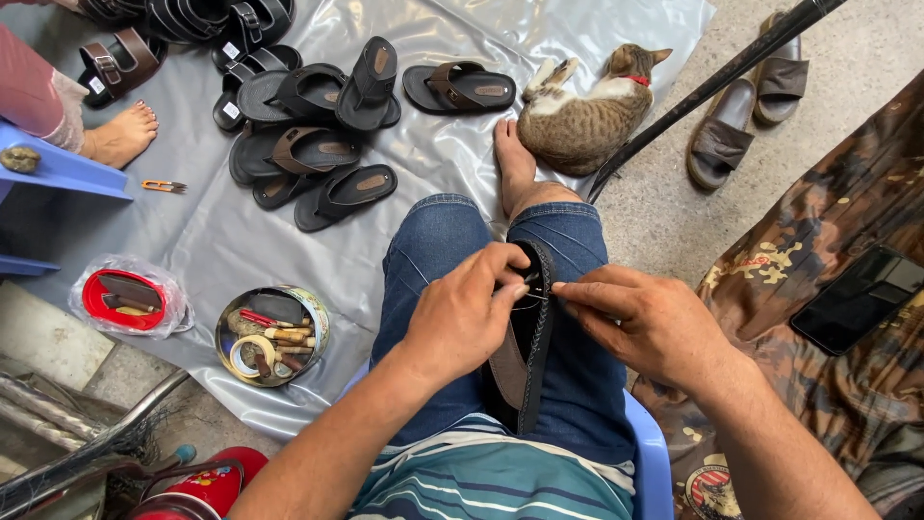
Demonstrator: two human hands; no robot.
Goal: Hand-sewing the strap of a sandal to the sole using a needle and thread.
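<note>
Sandal (525, 337), likely light with a stiff sole, sits edge-up between knees, left hand (462, 313) pinching its rim, right hand (640, 323) pinching thread.

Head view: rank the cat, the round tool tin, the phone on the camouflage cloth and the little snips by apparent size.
1. cat
2. phone and tool tin: look alike, unranked
3. snips

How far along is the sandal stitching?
Done: a heap of sandals lies on the grey sheet. In hand: left hand grips a black sandal on the lap; right hand pinches thread at its rim. How much remains cannot be told.
</note>
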